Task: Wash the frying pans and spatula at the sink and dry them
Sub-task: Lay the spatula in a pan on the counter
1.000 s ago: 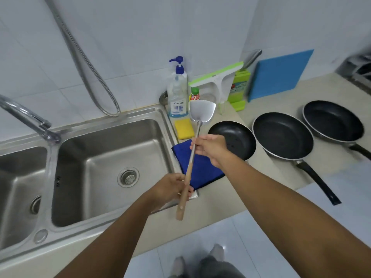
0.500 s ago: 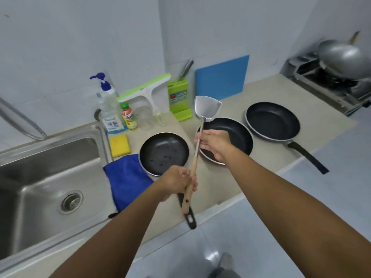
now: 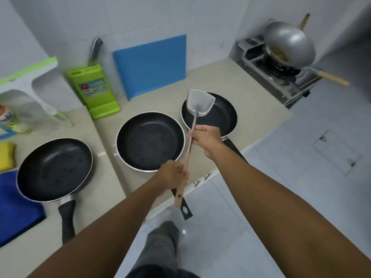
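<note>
Left hand: my left hand [image 3: 173,175] grips the spatula [image 3: 193,135] by its wooden handle.
Right hand: my right hand [image 3: 206,137] pinches the metal shaft.
Spatula: upright, blade over the right-most pan [image 3: 222,115].
Pans: 3 on the counter [image 3: 104,189], including the middle pan [image 3: 150,140] and the left pan [image 3: 54,169].

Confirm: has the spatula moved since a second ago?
Yes. The spatula went right, from over the blue cloth to over the rightmost frying pan.

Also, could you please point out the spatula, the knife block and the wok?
spatula [image 3: 200,103]: head view, on its metal blade.
knife block [image 3: 88,76]: head view, on its green front face.
wok [image 3: 289,42]: head view, on its grey metal bowl.
</note>
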